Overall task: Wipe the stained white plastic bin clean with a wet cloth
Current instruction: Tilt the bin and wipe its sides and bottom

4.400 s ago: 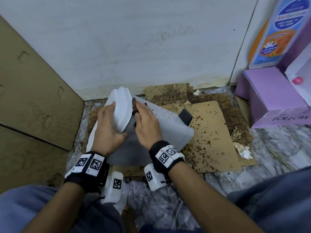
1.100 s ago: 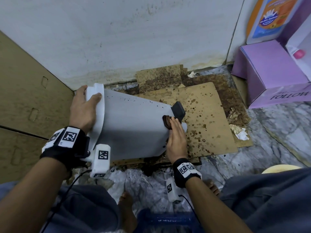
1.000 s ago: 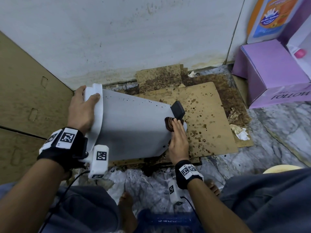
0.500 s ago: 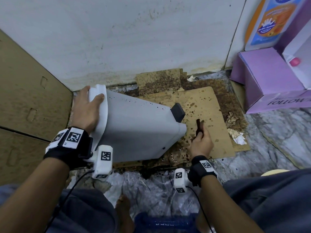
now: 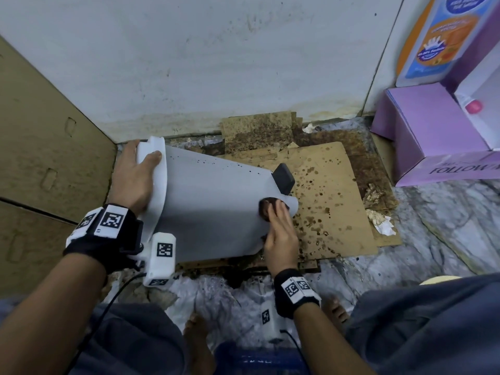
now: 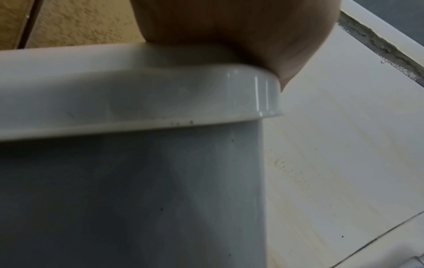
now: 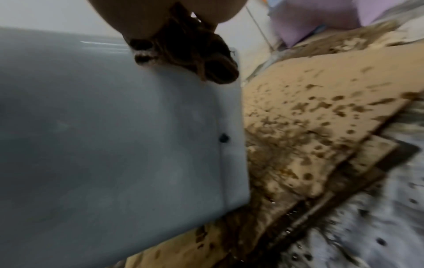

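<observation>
The white plastic bin [image 5: 211, 212] lies on its side on the floor, rim to the left, black pedal [image 5: 283, 178] at its right end. Small dark specks dot its upper edge [image 5: 230, 163]. My left hand [image 5: 135, 180] grips the rim, thumb over the lip; in the left wrist view the hand [image 6: 229, 27] sits on top of the rim of the bin [image 6: 137, 199]. My right hand [image 5: 281, 236] holds a bunched dark brown cloth [image 5: 265, 209] against the bin's side near its base. In the right wrist view the cloth [image 7: 195, 59] hangs from my fingers onto the bin [image 7: 114, 145].
Brown-spattered cardboard sheets [image 5: 332, 201] lie under and right of the bin. A purple box [image 5: 433, 136] stands at the right, a brown carton [image 5: 40, 158] at the left, the white wall [image 5: 216, 63] just behind. My bare feet and a blue object [image 5: 259, 361] are at the near edge.
Half a second ago my right hand was off the bin, holding the cloth over the cardboard; it has come back left onto the bin's base end. My left hand kept its grip.
</observation>
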Demonstrator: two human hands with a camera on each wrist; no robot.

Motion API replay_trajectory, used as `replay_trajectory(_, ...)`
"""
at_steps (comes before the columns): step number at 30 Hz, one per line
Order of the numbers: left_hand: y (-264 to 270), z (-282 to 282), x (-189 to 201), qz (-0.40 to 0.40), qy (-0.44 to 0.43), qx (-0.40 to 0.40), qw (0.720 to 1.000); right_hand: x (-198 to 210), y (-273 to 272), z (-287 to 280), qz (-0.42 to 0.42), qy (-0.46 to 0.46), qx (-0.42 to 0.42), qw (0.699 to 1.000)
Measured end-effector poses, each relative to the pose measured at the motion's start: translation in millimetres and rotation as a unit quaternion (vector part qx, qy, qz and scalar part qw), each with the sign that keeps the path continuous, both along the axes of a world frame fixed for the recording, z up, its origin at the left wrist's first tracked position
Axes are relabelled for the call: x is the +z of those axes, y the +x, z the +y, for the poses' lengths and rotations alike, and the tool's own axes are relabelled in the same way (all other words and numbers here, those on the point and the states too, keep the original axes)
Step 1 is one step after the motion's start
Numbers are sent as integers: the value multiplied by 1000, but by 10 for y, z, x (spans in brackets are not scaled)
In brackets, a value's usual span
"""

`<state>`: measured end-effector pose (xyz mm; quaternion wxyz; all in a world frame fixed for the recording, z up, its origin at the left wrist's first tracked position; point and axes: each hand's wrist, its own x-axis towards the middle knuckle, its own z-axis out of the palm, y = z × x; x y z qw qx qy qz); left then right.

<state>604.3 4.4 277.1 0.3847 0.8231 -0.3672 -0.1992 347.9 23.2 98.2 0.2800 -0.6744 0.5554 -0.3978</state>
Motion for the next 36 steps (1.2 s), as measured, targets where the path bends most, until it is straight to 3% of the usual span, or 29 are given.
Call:
replay_trajectory(7,85,-20,23,31,15,38,999,-388,-326,-220,-3,167,-62,984)
replay_trajectory(11,120,19,7,29,12,33,999,-317,-464,-414,-71,252,-208,942)
replay_trajectory(15,113,61,18,34,18,38,999,69,-559,-766,-192,216,-318,903)
replay_trajectory(18,69,91,17,21,12,26,999,637,-530,-988,-283,131,-339,888)
replay_trajectory(21,22,114,17,9,-1,5,1000,1303,-331,-987,-335,48,-266,903)
replay_trajectory(25,-47,144,4,-17,-5,-11,1000,1742,262,-713,-291,10,-48,955)
replay_trajectory(29,-107,224,-1,-35,-16,-30,999,1623,868,-449,-181,-25,102,978)
replay_trajectory(36,-205,428,-94,-77,-15,-31,996,1364,1171,-200,-6,-12,227,974)
